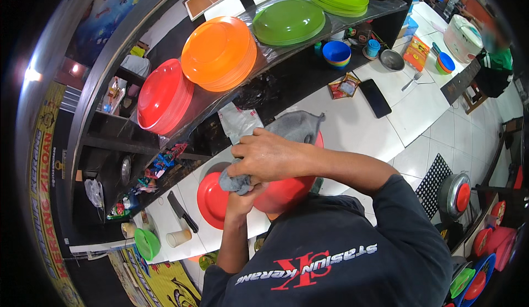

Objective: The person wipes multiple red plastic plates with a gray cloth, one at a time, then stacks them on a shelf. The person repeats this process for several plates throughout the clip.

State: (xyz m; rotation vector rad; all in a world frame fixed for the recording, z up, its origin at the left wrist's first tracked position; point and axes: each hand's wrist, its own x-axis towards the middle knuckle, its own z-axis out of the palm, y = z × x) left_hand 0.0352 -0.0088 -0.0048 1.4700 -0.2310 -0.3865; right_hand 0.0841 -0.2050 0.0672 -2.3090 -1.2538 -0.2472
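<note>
My right hand (268, 155) is closed around a bunched grey cloth (235, 182) in front of my chest. From below, my left hand (244, 199) grips the same bundle, its fingers partly covered by cloth and my right hand. Whether something is wrapped inside cannot be seen. Under my right forearm is a large red plastic piece (285, 193), its shape mostly hidden. Grey cloth (295, 126) also lies spread beyond my right wrist; I cannot tell if it joins the bundle. A red plate (211, 199) rests on the white tiled counter (363, 135) beside my left hand.
Stacks of red (165, 96), orange (219, 53) and green plates (289, 22) stand on the shelf above. A knife (182, 212), a cup (179, 238) and a green bowl (147, 244) are at the left. A phone (375, 98) and fork (411, 81) lie at right.
</note>
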